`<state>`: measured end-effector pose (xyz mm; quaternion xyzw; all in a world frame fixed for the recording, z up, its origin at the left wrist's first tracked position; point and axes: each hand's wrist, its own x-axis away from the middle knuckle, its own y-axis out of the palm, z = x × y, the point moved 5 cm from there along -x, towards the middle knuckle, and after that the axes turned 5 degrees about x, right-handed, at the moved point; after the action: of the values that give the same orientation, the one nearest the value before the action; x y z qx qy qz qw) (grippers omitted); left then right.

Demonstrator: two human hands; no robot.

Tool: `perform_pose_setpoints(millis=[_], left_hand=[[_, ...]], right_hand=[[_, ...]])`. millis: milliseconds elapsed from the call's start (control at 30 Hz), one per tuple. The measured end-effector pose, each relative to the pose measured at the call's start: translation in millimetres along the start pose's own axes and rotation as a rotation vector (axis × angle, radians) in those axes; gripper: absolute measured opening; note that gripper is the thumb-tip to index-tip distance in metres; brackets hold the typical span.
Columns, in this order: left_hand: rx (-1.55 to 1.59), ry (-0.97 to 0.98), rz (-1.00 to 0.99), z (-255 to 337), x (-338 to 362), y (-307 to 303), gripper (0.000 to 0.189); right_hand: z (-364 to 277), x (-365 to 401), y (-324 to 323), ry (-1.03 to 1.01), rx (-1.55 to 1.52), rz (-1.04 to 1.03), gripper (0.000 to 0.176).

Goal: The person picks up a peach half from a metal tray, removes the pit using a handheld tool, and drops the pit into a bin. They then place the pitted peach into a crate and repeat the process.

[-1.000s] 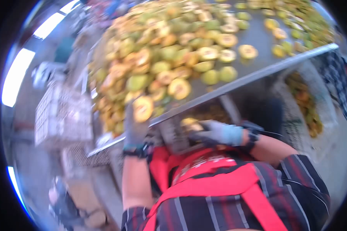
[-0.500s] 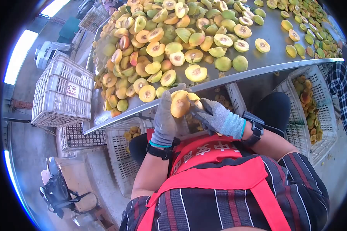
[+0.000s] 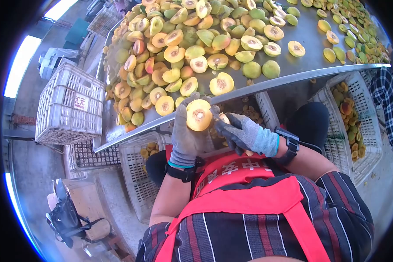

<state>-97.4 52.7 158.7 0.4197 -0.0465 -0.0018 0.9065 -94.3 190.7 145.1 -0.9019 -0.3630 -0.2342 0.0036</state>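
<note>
My left hand (image 3: 185, 137), in a grey glove, holds up a halved yellow fruit (image 3: 199, 115) with its cut face and pit hollow toward me, just below the edge of the metal table (image 3: 301, 75). My right hand (image 3: 242, 133), also gloved in grey, is closed close beside it on a smaller piece of fruit (image 3: 224, 118); whether it also holds a tool is hidden. A big heap of halved and whole yellow-green fruit (image 3: 183, 48) covers the table in front of me.
White plastic crates stand around my legs: one with fruit at the right (image 3: 358, 126), one under the table edge (image 3: 139, 174), an upturned one at the left (image 3: 70, 107). A dark bag (image 3: 67, 218) lies on the floor at lower left. I wear a red apron (image 3: 249, 201).
A second ago my left hand reached onto the table for a fruit. It came back to my right hand, the fruit was split, and now its half is turned cut-face up.
</note>
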Motion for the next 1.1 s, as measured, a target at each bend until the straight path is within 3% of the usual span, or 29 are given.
perform_pose_setpoints(millis=[233, 300, 333, 400, 433, 467, 533, 600, 633, 667, 700, 767, 800, 867, 933, 1000, 1067, 1100], left_hand=[[-0.232, 0.1, 0.068, -3.3, -0.3, 4.6, 0.048], [-0.537, 0.221, 0.045, 0.1, -1.7, 6.9, 0.047], [-0.537, 0.218, 0.044, -3.2, -1.5, 6.5, 0.047], [-0.615, 0.339, 0.047, -4.1, 0.5, 9.0, 0.048], [-0.615, 0.336, 0.048, -4.3, 2.1, 10.2, 0.048], [-0.658, 0.39, -0.004, -1.5, 3.6, 17.8, 0.049], [-0.701, 0.445, -0.057, -0.1, 4.5, 18.8, 0.05], [-0.636, 0.317, -0.086, -3.0, 0.4, 9.4, 0.053], [-0.636, 0.316, -0.09, 0.7, 0.4, 6.8, 0.053], [-0.525, 0.154, -0.086, 1.8, -0.6, 13.0, 0.046], [-0.411, -0.009, -0.076, -1.1, 0.9, 17.5, 0.04], [-0.495, -0.042, -0.014, 0.7, -0.6, 20.8, 0.032], [-0.578, -0.074, 0.048, 0.9, -2.0, 18.7, 0.024], [-0.582, -0.048, 0.076, -0.6, -5.3, 17.9, 0.019], [-0.403, -0.021, 0.059, -5.4, -8.7, 16.4, 0.018], [-0.418, 0.064, 0.105, -9.3, -11.9, 16.4, 0.018], [-0.435, 0.151, 0.154, -7.0, -13.2, 13.4, 0.018], [-0.485, 0.166, 0.109, -6.3, -14.2, 14.1, 0.018]], right_hand=[[-4.3, 0.8, 6.9, -0.105, 0.005, 0.016, 0.037], [3.0, -4.6, 14.2, -0.146, -0.044, 0.085, 0.038], [4.4, -4.6, 12.0, -0.145, -0.046, 0.088, 0.038], [-0.4, -1.3, 20.0, -0.064, -0.227, -0.168, 0.039], [4.2, 1.5, 24.4, 0.071, -0.509, -0.227, 0.041], [6.7, 1.3, 22.0, 0.07, -0.508, -0.227, 0.041], [9.0, 2.9, 24.1, 0.057, -0.667, -0.445, 0.039], [4.0, 3.8, 20.3, 0.054, -0.637, -0.385, 0.037], [-0.3, 3.2, 13.5, 0.012, -0.39, -0.251, 0.035], [-3.1, 2.8, 6.8, -0.028, -0.144, -0.116, 0.032], [-1.4, 3.4, 8.1, -0.025, -0.146, -0.115, 0.032], [-5.3, 3.5, 5.6, -0.208, 0.331, 0.049, 0.033], [-2.0, 1.4, 6.6, -0.208, 0.334, 0.045, 0.033], [-3.4, -1.3, 4.6, -0.416, 0.618, 0.226, 0.032], [3.9, -10.3, 10.2, -0.464, 0.556, 0.229, 0.032], [-12.8, -5.2, 13.0, -0.515, 0.5, 0.23, 0.032], [-14.0, 7.8, 16.6, 0.113, 0.04, -0.055, 0.031], [-16.2, 11.1, 15.8, 0.138, 0.059, -0.076, 0.029]])
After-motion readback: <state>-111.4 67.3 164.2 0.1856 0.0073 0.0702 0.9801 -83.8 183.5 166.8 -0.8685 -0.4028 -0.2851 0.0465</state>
